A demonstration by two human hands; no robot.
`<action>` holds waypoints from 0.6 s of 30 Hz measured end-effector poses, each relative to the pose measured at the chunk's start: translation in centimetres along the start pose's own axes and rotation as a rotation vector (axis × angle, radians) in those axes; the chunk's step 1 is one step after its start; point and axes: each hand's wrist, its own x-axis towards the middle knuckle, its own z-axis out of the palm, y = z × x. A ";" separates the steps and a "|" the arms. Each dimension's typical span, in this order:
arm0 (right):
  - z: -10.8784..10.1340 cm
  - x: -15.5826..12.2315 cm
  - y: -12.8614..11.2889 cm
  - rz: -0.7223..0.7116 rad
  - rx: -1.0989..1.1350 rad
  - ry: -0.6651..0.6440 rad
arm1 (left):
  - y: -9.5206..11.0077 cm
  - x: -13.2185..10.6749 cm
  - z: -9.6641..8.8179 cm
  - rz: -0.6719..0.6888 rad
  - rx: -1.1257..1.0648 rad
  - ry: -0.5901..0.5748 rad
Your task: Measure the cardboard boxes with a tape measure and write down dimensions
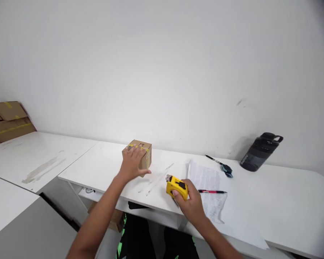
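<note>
A small cardboard box [143, 151] with yellow tape stands on the white table [272, 194]. My left hand [132, 162] rests on its near side, fingers wrapped over the top and front. My right hand [192, 205] is closed around a yellow tape measure [176, 186], held just above the table near its front edge, to the right of the box. A sheet of paper with writing [207, 183] lies right of the tape measure, with a red pen [212, 191] on it.
A dark water bottle [259, 151] leans against the wall at the right. A black pen [213, 159] and a small blue object [226, 169] lie behind the paper. Flat cardboard boxes [8, 120] are stacked far left. More white tables [35, 158] adjoin at left.
</note>
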 end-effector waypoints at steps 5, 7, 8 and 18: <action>2.2 -6.1 0.1 0.628 0.705 -0.017 | -4.7 3.7 0.8 -0.214 0.061 0.059; 2.6 -7.9 0.2 0.834 0.958 -0.110 | -5.8 3.9 0.5 -0.287 0.056 0.144; 2.6 -8.6 0.4 0.914 1.036 -0.157 | -6.4 3.9 0.1 -0.332 0.034 0.176; 0.8 -3.8 -1.4 0.549 0.562 -0.171 | -7.2 -2.7 3.4 -0.652 -0.603 0.175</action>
